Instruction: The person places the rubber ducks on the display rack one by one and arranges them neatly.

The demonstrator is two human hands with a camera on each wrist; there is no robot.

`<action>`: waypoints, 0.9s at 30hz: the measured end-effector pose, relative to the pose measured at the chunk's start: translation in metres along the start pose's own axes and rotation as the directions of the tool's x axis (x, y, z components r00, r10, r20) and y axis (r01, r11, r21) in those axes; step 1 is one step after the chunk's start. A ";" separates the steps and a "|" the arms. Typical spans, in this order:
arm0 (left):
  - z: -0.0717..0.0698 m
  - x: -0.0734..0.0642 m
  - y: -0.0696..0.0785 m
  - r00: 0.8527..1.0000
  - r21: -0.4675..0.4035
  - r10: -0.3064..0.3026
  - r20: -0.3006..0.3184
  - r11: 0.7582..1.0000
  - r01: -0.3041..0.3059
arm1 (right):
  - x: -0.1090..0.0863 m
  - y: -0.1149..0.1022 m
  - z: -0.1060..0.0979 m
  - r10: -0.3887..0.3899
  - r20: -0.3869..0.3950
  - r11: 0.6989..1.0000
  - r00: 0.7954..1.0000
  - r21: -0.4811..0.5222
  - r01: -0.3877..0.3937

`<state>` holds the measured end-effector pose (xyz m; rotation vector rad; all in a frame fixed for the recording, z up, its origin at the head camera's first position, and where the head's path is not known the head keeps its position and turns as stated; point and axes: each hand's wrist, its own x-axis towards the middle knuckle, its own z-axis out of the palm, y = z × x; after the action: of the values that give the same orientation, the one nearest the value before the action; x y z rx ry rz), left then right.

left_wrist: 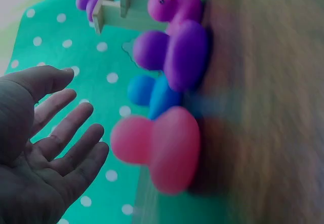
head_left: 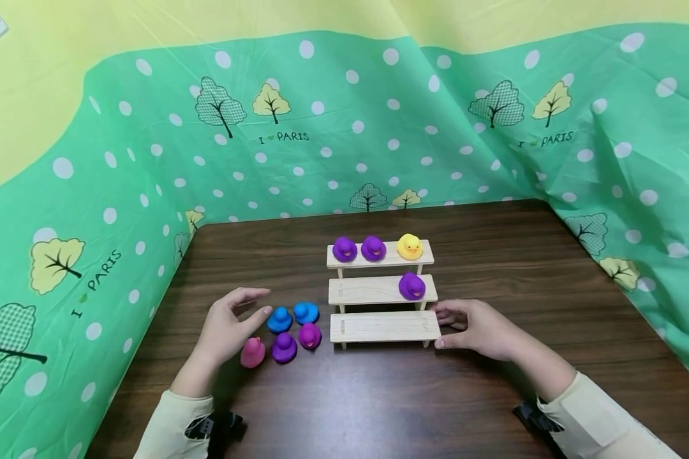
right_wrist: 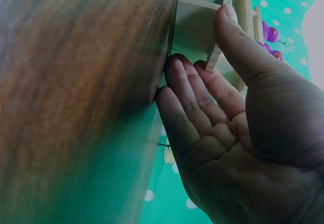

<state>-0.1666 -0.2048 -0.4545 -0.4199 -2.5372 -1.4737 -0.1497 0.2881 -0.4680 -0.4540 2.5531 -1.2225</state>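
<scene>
My left hand hovers over the left of a group of small rubber ducks, fingers spread and holding nothing. The group has a pink duck, a purple duck, a magenta duck and two blue ducks. In the left wrist view, the pink duck lies just past the fingertips. My right hand holds the right end of a three-tier wooden rack at its lowest tier. In the right wrist view, thumb and index finger sit at opposite edges of the plank's end.
On the rack's top tier sit two purple ducks and a yellow duck. A single purple duck stands at the middle tier's right. Green dotted cloth hangs around the dark wooden table.
</scene>
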 end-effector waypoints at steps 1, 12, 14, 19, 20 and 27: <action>-0.002 -0.003 -0.003 1.000 0.010 -0.013 0.002 1.000 0.013 | 0.000 0.000 0.000 0.001 0.000 1.000 1.000 0.001 -0.001; -0.016 -0.036 -0.029 0.990 0.058 -0.133 0.056 0.990 0.130 | 0.000 0.001 0.001 -0.001 0.001 1.000 1.000 0.012 0.001; -0.017 -0.041 -0.030 0.987 0.095 -0.147 0.069 0.986 0.140 | 0.000 0.001 0.001 -0.004 0.000 1.000 1.000 0.013 0.004; -0.016 -0.045 -0.029 0.987 0.219 -0.142 0.072 0.968 0.123 | 0.000 0.002 0.000 0.000 -0.005 1.000 1.000 0.007 0.000; -0.015 -0.045 -0.028 0.988 0.240 -0.141 0.068 0.963 0.121 | 0.000 0.002 0.000 0.000 -0.007 1.000 1.000 0.006 0.000; -0.015 -0.044 -0.026 0.994 0.287 -0.110 0.023 0.953 0.099 | -0.001 0.000 0.001 0.002 -0.001 1.000 1.000 0.014 -0.002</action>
<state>-0.1331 -0.2365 -0.4811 -0.2746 -2.7850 -1.1113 -0.1487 0.2879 -0.4687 -0.4478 2.5439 -1.2392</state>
